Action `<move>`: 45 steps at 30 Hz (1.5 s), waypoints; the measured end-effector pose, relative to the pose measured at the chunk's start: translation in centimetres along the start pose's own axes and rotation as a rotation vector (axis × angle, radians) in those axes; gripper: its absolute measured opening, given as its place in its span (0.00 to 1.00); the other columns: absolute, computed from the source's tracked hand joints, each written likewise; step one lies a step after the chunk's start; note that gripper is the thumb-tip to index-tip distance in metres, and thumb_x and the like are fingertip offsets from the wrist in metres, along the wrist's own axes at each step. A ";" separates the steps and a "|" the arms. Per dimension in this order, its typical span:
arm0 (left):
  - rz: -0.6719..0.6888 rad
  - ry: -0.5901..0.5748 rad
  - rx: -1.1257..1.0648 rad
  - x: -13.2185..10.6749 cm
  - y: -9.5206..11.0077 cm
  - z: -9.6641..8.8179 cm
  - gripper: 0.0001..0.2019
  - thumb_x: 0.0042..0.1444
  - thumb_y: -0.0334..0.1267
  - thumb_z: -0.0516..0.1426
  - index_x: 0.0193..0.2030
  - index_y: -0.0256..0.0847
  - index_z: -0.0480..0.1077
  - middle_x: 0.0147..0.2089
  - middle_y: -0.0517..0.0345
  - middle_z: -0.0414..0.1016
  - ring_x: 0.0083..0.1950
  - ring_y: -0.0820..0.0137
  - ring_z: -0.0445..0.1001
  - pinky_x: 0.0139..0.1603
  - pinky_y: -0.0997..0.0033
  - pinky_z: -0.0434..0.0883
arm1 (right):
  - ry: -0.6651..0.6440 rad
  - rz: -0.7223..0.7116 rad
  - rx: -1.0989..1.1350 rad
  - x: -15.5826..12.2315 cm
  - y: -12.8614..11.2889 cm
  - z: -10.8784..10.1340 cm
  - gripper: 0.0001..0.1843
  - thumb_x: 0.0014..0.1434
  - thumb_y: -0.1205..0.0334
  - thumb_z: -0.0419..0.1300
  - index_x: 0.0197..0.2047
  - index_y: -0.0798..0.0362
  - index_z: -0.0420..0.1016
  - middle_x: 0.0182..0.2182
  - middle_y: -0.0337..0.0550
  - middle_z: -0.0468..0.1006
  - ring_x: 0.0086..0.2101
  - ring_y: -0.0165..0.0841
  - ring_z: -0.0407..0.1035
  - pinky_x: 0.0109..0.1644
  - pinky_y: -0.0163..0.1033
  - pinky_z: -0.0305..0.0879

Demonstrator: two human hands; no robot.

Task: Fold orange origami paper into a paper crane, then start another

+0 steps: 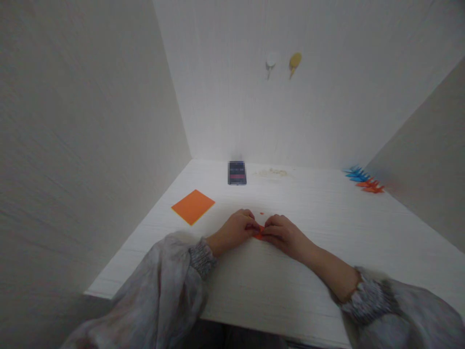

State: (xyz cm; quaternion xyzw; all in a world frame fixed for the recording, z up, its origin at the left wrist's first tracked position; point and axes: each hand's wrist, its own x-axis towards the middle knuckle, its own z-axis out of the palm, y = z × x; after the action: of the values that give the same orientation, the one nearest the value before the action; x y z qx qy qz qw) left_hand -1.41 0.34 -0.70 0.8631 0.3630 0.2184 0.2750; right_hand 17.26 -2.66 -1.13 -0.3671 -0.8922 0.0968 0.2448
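Between my two hands is a small piece of folded orange paper (259,236), low over the white table. My left hand (241,229) pinches its left side, and the fingers of my right hand (282,233) close on its right side. Most of the paper is hidden behind the fingers, so its folded shape cannot be made out. Just beyond the fingertips lies a tiny orange scrap (262,213). A stack of square orange paper (193,207) with a yellowish edge rests to the left of my left hand.
A dark phone-like device (237,173), its screen blurred, stands near the back wall. Blue folded paper figures (357,173) and orange folded paper figures (370,185) line the right edge. White (271,60) and yellow hooks (295,60) hang on the wall. Side walls enclose the white table (308,194).
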 end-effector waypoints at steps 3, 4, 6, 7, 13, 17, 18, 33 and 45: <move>0.020 -0.038 0.028 -0.1 0.4 -0.3 0.08 0.49 0.34 0.55 0.36 0.43 0.75 0.33 0.58 0.68 0.38 0.71 0.67 0.42 0.73 0.64 | 0.004 -0.026 -0.021 0.0 0.0 0.0 0.14 0.59 0.57 0.50 0.36 0.52 0.76 0.31 0.46 0.72 0.32 0.33 0.64 0.37 0.39 0.58; 0.026 -0.053 0.018 -0.1 0.6 -0.4 0.09 0.50 0.33 0.55 0.36 0.42 0.74 0.33 0.58 0.69 0.37 0.72 0.67 0.42 0.73 0.64 | 0.000 -0.032 -0.038 0.0 0.0 -0.1 0.14 0.59 0.58 0.50 0.36 0.52 0.76 0.31 0.46 0.72 0.32 0.33 0.64 0.37 0.39 0.58; 0.032 -0.079 -0.017 -0.2 0.7 -0.6 0.09 0.50 0.30 0.53 0.36 0.40 0.74 0.33 0.58 0.70 0.36 0.73 0.68 0.41 0.74 0.65 | -0.011 -0.045 -0.082 0.0 -0.1 -0.2 0.14 0.59 0.58 0.49 0.36 0.52 0.75 0.31 0.45 0.72 0.32 0.33 0.64 0.37 0.39 0.57; 0.034 -0.088 -0.035 -0.2 0.7 -0.6 0.09 0.50 0.29 0.53 0.36 0.39 0.73 0.33 0.58 0.70 0.35 0.73 0.68 0.41 0.74 0.65 | -0.019 -0.054 -0.107 -0.1 -0.2 -0.2 0.14 0.60 0.59 0.49 0.37 0.52 0.75 0.30 0.45 0.72 0.32 0.33 0.64 0.37 0.39 0.57; 0.063 -0.108 -0.048 -0.3 0.4 -0.8 0.10 0.48 0.28 0.52 0.34 0.38 0.73 0.34 0.58 0.71 0.35 0.73 0.69 0.41 0.74 0.65 | -0.087 -0.080 -0.223 -0.1 -0.5 -0.2 0.14 0.61 0.65 0.46 0.36 0.55 0.73 0.30 0.46 0.71 0.33 0.34 0.63 0.38 0.40 0.58; 0.093 -0.128 -0.048 -0.5 0.7 -1.0 0.12 0.47 0.26 0.51 0.35 0.39 0.72 0.33 0.59 0.71 0.34 0.74 0.68 0.38 0.75 0.64 | -0.086 -0.045 -0.184 -0.2 -0.5 0.0 0.12 0.60 0.65 0.47 0.36 0.55 0.72 0.31 0.47 0.70 0.33 0.34 0.63 0.38 0.40 0.60; 0.096 -0.135 -0.052 -0.6 0.9 -1.1 0.11 0.47 0.27 0.51 0.35 0.39 0.72 0.33 0.59 0.71 0.33 0.74 0.68 0.37 0.76 0.64 | -0.074 -0.036 -0.162 -0.2 -0.5 0.0 0.12 0.60 0.65 0.48 0.36 0.55 0.71 0.31 0.47 0.70 0.33 0.34 0.63 0.38 0.40 0.60; 0.074 -0.148 0.042 -0.3 0.7 -1.0 0.08 0.51 0.32 0.52 0.34 0.39 0.72 0.34 0.58 0.68 0.34 0.74 0.68 0.39 0.75 0.64 | -0.051 0.081 0.070 -0.2 -0.1 0.0 0.07 0.56 0.63 0.52 0.33 0.55 0.71 0.32 0.46 0.68 0.34 0.34 0.62 0.39 0.40 0.60; -0.033 -0.094 0.053 -0.1 0.5 -0.4 0.05 0.47 0.32 0.54 0.26 0.35 0.69 0.36 0.56 0.65 0.33 0.74 0.66 0.38 0.75 0.65 | -0.003 0.300 0.129 0.6 0.3 1.2 0.06 0.50 0.67 0.56 0.23 0.55 0.69 0.30 0.42 0.67 0.31 0.31 0.62 0.34 0.37 0.59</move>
State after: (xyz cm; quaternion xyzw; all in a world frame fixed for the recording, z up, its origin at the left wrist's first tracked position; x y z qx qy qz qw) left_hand -1.46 0.10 -0.07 0.8732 0.3697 0.1634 0.2724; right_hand 16.48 -2.04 -2.10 -0.4797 -0.8196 0.1900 0.2492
